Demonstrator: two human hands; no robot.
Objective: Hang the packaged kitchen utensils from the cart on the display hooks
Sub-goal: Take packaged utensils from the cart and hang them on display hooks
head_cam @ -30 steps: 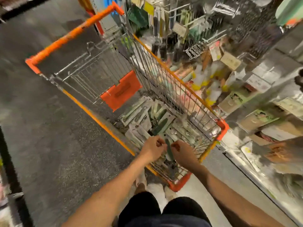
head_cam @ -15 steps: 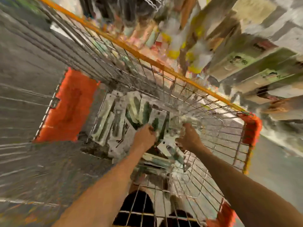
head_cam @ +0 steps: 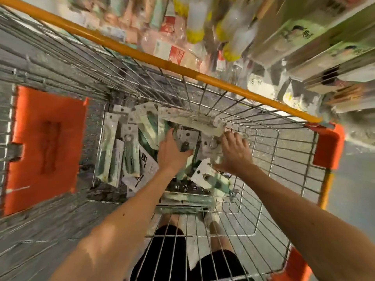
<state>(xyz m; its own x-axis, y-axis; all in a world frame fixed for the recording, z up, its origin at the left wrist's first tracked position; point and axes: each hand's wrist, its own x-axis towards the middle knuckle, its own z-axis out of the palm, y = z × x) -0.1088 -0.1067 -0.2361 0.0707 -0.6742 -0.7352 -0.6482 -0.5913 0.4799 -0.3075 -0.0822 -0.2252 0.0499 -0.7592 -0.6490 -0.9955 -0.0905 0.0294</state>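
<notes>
Down in the bottom of the wire cart [head_cam: 182, 71], the packaged utensils [head_cam: 113, 151] are lying in a loose heap with both arms reaching in. The left hand [head_cam: 171, 154] has its thumb clamped across a grey-card pack [head_cam: 187, 138] mid-heap, gripping it. The right hand [head_cam: 235, 154] is just beside it, fingers bent over a clear pack [head_cam: 211, 147], but it's too blurry to tell if it's actually got hold.
</notes>
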